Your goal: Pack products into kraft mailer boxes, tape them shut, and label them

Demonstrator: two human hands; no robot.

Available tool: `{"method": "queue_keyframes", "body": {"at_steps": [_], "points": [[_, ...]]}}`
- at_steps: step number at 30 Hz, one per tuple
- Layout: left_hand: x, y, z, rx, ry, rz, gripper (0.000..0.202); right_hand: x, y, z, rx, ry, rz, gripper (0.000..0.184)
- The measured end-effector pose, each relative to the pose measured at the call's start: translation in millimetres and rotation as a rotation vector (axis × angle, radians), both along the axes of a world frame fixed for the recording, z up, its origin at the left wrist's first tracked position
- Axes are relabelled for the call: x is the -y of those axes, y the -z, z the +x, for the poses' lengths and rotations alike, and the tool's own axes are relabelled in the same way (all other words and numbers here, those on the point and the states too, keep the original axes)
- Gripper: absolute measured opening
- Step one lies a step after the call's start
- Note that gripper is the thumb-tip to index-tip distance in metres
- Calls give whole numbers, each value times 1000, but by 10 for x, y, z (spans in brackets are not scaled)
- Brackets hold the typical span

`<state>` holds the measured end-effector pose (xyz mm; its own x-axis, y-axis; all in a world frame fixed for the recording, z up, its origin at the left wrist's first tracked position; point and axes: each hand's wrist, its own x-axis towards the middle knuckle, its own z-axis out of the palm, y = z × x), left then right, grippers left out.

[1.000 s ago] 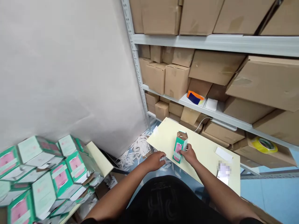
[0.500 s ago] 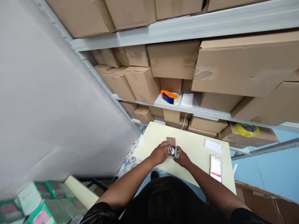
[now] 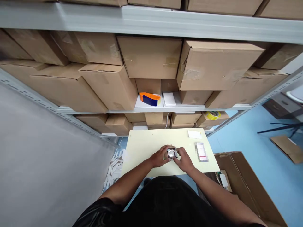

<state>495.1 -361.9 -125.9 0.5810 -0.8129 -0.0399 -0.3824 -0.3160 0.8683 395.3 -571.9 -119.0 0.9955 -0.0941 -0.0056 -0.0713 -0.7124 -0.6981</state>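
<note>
Above the pale yellow table [image 3: 144, 138], a small open box [image 3: 176, 155] sits between my hands, with a shiny silver object [image 3: 171, 153] showing in its opening. What the silver object is, I cannot make out. My left hand [image 3: 161, 156] grips the box's left side, fingers curled round the far edge and thumb at the near edge. On the right side my right hand [image 3: 184, 160] pinches the box, its thumb near the front corner and its fingers bent at the back. Parts of the box are hidden by the fingers.
A white card [image 3: 194, 134] and a phone [image 3: 201, 152] lie on the table's right. Behind stands a shelf [image 3: 151, 108] of cardboard boxes, with an orange-and-blue tape dispenser [image 3: 150, 99] and yellow tape [image 3: 212, 115]. A large open carton [image 3: 246, 183] stands at the lower right.
My view has swung to the right and levelled. The box's brown flap, which stood out at the far side, no longer shows that way. Both hands stay at the box.
</note>
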Motion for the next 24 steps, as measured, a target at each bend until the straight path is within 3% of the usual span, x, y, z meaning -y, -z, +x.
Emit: {"method": "queue_keyframes", "body": {"at_steps": [2,5,10,16,24], "points": [[6,59,5,19,-20,26,91,-111,-151,44,-65,28,-110,33],[27,116,4,31,-48,50,90,-245,-303,183,-232,53,-299,41],[34,109,-16,37,-47,55,94,-411,-481,457,-424,2,-554,47],[60,71,-53,40,-88,74,96,-477,-599,622,-506,-81,-628,54],[140,80,-137,99,-93,27,84,-288,-514,398,-321,-119,-601,46]]}}
